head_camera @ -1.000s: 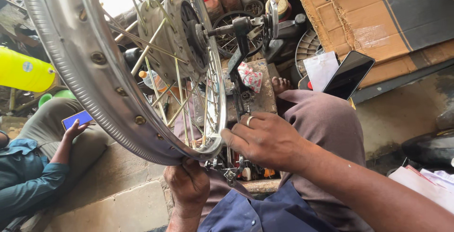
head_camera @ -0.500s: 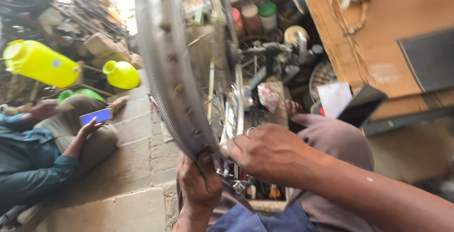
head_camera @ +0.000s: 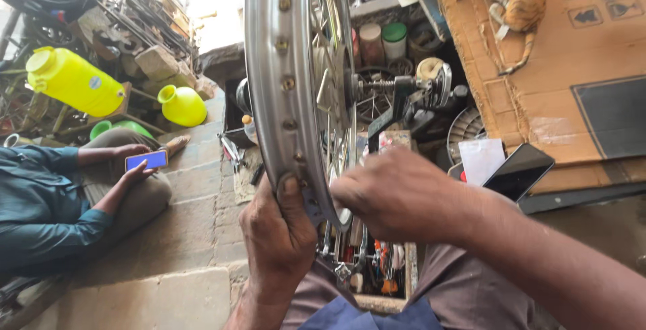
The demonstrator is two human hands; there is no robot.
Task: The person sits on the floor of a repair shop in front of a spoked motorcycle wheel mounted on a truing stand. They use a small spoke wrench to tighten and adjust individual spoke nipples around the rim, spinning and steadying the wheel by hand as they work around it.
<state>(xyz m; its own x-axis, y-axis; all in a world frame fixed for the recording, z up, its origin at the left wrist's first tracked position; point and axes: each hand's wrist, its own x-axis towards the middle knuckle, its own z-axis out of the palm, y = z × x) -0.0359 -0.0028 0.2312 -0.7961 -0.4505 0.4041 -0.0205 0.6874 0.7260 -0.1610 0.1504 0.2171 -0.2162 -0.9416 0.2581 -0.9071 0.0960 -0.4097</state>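
Note:
A silver spoked wheel rim (head_camera: 272, 67) stands upright on edge in front of me, mounted on a dark truing stand (head_camera: 404, 101). My left hand (head_camera: 279, 236) grips the rim's lower edge, thumb up against the metal. My right hand (head_camera: 400, 195) is closed at the spokes on the rim's right side; what it pinches is hidden by the fingers. Below both hands lies a box of small tools (head_camera: 367, 269), next to my knee.
A seated person (head_camera: 47, 202) at left holds a blue phone (head_camera: 147, 160). Yellow jugs (head_camera: 74, 81) lie at the back left. Cardboard (head_camera: 579, 47), a dark phone (head_camera: 518, 172) and a white paper (head_camera: 481, 158) sit at right. Jars (head_camera: 383, 41) stand behind the wheel.
The view has swung so the rim now shows edge-on instead of face-on. My left hand has moved up onto the rim's edge; my right hand stays at the spokes.

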